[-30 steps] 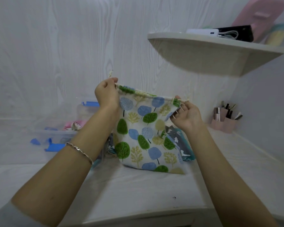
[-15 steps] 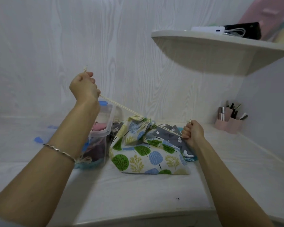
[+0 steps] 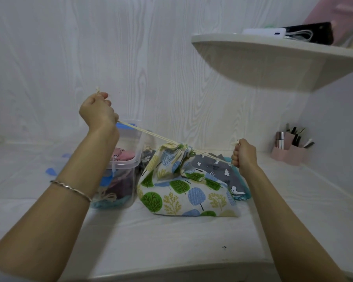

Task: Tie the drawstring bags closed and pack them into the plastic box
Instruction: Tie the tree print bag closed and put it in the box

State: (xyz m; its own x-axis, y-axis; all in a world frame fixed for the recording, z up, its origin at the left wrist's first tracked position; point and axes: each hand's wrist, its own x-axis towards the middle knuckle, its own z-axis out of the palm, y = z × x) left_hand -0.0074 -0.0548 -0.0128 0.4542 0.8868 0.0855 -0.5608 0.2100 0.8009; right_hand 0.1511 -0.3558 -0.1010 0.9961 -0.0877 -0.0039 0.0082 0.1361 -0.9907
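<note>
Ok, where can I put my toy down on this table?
Bare table in front of the tree bag, by the near edge, and between the grey bag and pink holder. Crowded in the middle: box, tree bag and grey bag sit packed together.

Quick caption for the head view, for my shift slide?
Left hand and right hand hold the cream drawstrings taut, tree-print bag cinched beside the clear plastic box.

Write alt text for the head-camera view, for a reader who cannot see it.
A person's left hand and right hand grip taut cream drawstrings on either side of a tree-print bag, its mouth gathered shut. A clear plastic box holding other bags stands beside it; a grey bag lies behind.
</note>
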